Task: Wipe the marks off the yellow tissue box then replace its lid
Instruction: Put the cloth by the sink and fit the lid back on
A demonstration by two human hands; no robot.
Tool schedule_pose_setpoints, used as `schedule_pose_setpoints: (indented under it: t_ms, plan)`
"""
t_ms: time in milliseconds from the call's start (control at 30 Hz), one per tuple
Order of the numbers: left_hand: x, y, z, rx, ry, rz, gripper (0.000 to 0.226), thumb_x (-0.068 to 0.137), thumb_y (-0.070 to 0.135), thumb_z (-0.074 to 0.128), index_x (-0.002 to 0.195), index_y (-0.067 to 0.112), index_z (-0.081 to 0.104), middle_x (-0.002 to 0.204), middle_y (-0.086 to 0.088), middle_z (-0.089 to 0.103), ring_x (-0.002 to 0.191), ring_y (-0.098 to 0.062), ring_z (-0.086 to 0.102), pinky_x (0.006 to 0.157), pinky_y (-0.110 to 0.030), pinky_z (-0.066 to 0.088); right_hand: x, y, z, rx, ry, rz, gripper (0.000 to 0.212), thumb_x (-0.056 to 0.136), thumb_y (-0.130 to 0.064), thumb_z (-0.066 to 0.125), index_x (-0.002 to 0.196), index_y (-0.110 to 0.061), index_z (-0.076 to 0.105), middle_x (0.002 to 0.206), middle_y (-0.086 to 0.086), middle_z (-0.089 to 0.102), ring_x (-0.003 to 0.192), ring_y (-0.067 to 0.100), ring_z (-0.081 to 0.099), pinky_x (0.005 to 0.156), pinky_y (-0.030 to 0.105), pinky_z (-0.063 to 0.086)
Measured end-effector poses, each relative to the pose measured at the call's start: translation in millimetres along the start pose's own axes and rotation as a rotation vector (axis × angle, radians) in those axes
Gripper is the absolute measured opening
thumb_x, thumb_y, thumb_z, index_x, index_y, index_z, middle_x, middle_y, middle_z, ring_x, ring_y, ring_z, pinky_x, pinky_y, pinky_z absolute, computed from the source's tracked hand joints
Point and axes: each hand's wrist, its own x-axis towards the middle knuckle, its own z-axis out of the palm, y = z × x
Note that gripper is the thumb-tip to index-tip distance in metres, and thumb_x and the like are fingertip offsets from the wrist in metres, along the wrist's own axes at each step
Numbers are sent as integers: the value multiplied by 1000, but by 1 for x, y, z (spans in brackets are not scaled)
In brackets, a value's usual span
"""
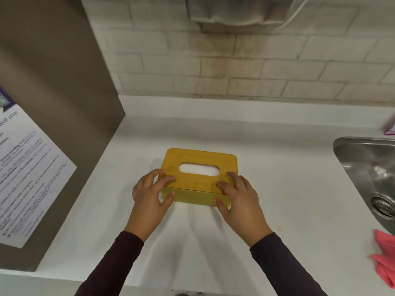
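Observation:
The yellow tissue box stands in the middle of the white counter. Its yellow lid, with an oval slot showing white inside, lies on top of the box. My left hand holds the box's near left corner, fingers on the lid and thumb against the front wall. My right hand holds the near right corner the same way, fingers resting on the lid, thumb on the front wall. No marks are visible on the box.
A steel sink is set into the counter at the right. A pink cloth lies at the near right edge. A brown cabinet side with a printed notice stands on the left. A tiled wall runs behind.

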Motion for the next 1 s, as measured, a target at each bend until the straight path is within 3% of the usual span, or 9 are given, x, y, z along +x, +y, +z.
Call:
schedule_pose_setpoints:
  t_ms: [100, 300, 433, 567, 667, 767, 1000]
  plan:
    - [7, -15, -2, 4, -47, 6, 35, 82, 24, 68, 115, 33, 62, 134, 7, 48, 126, -17, 41, 104, -39, 23, 0, -10, 11, -19, 20, 32, 36, 85, -32, 61, 120, -24, 58, 143, 5, 41, 133, 34, 32, 104, 49, 35]
    - [16, -23, 3, -210, -141, 38, 35, 83, 15, 68, 117, 24, 65, 133, 5, 49, 121, -18, 48, 103, -37, 41, 4, -10, 16, -15, 71, 83, 28, 87, -19, 59, 115, -22, 62, 136, 7, 49, 131, 35, 36, 103, 50, 37]
    - [26, -24, 11, -178, -117, 100, 34, 80, 15, 71, 113, 24, 68, 126, 6, 52, 113, -19, 53, 99, -36, 44, 14, -2, 12, -3, 61, 89, 27, 88, -16, 58, 114, -21, 63, 136, 6, 50, 131, 33, 36, 103, 50, 37]
    - [49, -11, 25, -127, -98, 134, 31, 78, 18, 74, 108, 25, 70, 123, -1, 60, 103, -20, 61, 92, -44, 49, 35, 16, -1, 23, 77, 121, 28, 82, -10, 64, 109, -18, 68, 129, 7, 56, 124, 31, 45, 101, 43, 39]
    - [70, -4, 40, -107, -87, 132, 29, 80, 24, 71, 109, 30, 69, 124, 3, 60, 101, -18, 61, 95, -49, 43, 56, 30, -8, 68, 82, 147, 29, 79, -4, 65, 105, -16, 70, 124, 7, 59, 118, 29, 48, 98, 37, 39]
    - [92, 3, 55, -59, -86, 118, 28, 84, 29, 66, 111, 34, 67, 128, 7, 56, 105, -13, 56, 106, -41, 26, 79, 45, -14, 77, 69, 145, 29, 79, -3, 64, 105, -15, 70, 124, 7, 59, 117, 28, 48, 97, 37, 41]
    - [151, 13, 75, 52, -104, 127, 26, 88, 35, 58, 114, 37, 64, 129, 10, 52, 109, -11, 54, 102, -31, 7, 142, 73, -29, 24, 26, 94, 26, 80, -9, 65, 104, -16, 69, 120, 3, 60, 108, 29, 52, 92, 36, 45]
